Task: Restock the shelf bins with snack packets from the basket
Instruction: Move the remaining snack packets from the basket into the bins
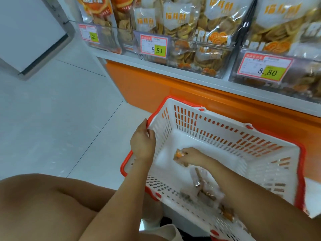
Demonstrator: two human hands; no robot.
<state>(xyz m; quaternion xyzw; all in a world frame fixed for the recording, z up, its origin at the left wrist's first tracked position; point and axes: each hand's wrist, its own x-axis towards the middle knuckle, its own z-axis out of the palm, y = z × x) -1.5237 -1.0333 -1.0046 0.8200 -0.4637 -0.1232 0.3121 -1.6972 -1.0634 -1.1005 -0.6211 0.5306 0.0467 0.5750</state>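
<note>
A white basket [260, 164] with a red rim sits on the floor in front of the shelf. My left hand [143, 141] grips its left rim. My right hand [192, 156] reaches into the basket and holds a clear snack packet [179, 156] with an orange print near the bottom. Another clear packet [202, 185] of brown snacks lies on the basket floor under my right forearm. Above, clear shelf bins [194, 54] hold several upright bags of golden snacks.
Red price tags [154, 46] reading 8.80 hang on the bin fronts. An orange base panel [156, 84] runs under the white shelf edge. Pale floor tiles [60, 110] spread to the left, with a white cabinet [31, 35] at the far left. My knee [43, 202] fills the bottom left.
</note>
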